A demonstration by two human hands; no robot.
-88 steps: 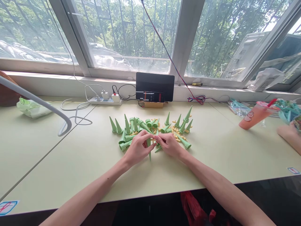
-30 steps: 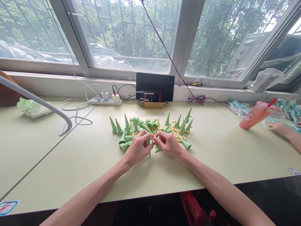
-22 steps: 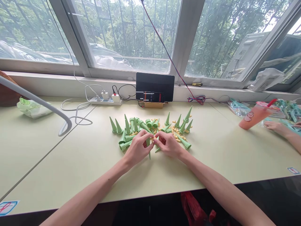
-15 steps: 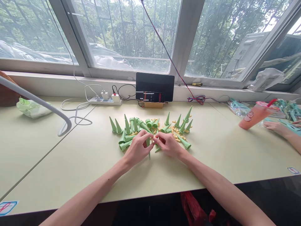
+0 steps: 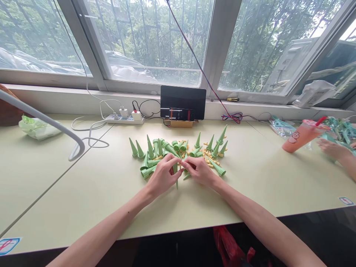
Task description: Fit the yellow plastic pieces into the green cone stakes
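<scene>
My left hand (image 5: 163, 173) is closed around a green plastic watering spike (image 5: 177, 182), its pointed end down toward me. Against its upper end, my right hand (image 5: 201, 172) pinches a small yellow valve (image 5: 180, 166), mostly covered by the fingertips. The two hands meet at the front of a pile. Several more green spikes (image 5: 150, 149) stand or lie behind and to the left of my hands. Loose yellow valves (image 5: 209, 154) are heaped behind my right hand. Some upright spikes (image 5: 223, 148) at the right have yellow pieces sticking out at their sides.
A phone (image 5: 181, 114) leans on a dark tablet (image 5: 183, 97) at the back. A power strip (image 5: 125, 118) with cables sits left of it. An orange drink cup (image 5: 299, 139) tilts at the right, near another person's hand (image 5: 332, 149) and teal plastic parts (image 5: 340, 129). A grey bar (image 5: 41, 120) crosses the left.
Both my hands stay in place over the spike; my right fingertips shift slightly at its upper end. The other person's hand came in over the teal parts at the right.
</scene>
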